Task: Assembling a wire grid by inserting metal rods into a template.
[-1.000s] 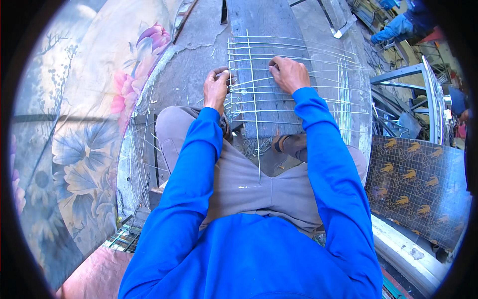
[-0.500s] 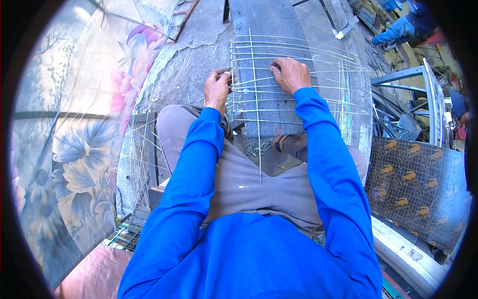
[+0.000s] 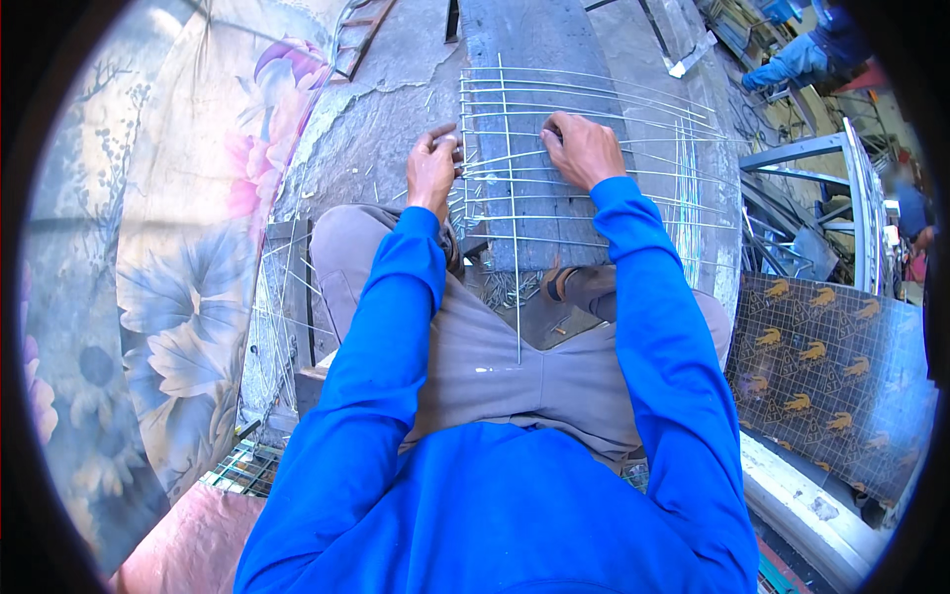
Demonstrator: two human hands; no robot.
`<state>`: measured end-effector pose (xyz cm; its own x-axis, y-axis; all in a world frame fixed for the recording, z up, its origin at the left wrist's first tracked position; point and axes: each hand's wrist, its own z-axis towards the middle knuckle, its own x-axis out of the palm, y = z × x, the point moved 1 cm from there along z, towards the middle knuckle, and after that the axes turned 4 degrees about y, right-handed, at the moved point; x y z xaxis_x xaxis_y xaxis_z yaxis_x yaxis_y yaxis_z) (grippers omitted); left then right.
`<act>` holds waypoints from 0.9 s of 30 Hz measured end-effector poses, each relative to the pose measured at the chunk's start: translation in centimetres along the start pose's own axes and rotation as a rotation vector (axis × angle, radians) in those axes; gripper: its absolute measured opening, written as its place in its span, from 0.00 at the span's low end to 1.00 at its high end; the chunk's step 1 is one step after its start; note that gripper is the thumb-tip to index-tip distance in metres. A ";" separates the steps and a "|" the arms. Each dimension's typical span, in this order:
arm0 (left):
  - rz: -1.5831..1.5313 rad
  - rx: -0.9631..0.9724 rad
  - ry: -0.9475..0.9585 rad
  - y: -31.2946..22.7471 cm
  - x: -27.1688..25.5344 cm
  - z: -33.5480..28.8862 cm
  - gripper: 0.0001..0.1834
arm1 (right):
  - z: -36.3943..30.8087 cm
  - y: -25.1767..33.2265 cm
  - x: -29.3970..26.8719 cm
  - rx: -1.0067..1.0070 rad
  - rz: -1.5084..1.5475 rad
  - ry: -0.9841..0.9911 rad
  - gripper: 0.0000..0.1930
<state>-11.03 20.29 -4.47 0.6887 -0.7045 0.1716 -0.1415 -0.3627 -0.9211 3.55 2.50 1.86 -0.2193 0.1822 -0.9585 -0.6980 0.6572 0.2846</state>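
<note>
A: State of the hands?

B: The left hand [image 3: 431, 170] is at the left ends of the rods [image 3: 554, 217], thumb and fingers drawn together; whether they pinch anything cannot be told. The right hand [image 3: 586, 150] curls over the middle of the rods, fingertips at a slanting rod [image 3: 524, 155]. Its grip is partly hidden.

A: Location of the rods?

B: Across the dark board [image 3: 529, 35], in front of the lap. One long wire [image 3: 517, 307] crosses them, its near end reaching over the trousers [image 3: 475, 342].

A: Principal fault to expect?

B: Uneven spacing, probably. The slanting rod is out of line with its neighbours. If the right hand shifts, that rod may slide or slip further askew.

A: Other causes?

B: The long wire's overhang. Leg movement could lift it and disturb the crossings. The rods' right ends also project beyond the board; the right sleeve [image 3: 648, 272], close by, could catch one.

A: Hazard to the person?

B: Possibly a pricked finger: rod ends lie close to the left hand.
</note>
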 end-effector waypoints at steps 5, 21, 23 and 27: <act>0.107 0.085 0.019 -1.8 0.6 0.8 0.20 | -0.6 0.0 -0.1 -0.017 -0.012 0.023 0.13; 0.104 0.139 0.043 -1.5 0.6 1.1 0.19 | 2.0 1.2 0.1 0.176 -0.136 -0.125 0.10; 0.109 0.135 0.042 -1.6 0.8 1.0 0.19 | 1.8 0.9 0.0 0.167 -0.114 -0.129 0.10; 0.112 0.141 0.042 -1.8 1.1 0.8 0.19 | 1.8 0.9 -0.2 0.205 -0.073 -0.106 0.10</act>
<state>-9.45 20.68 -2.97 0.6434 -0.7617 0.0768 -0.1128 -0.1936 -0.9746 4.23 4.33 2.30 -0.0926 0.1974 -0.9759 -0.5542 0.8041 0.2152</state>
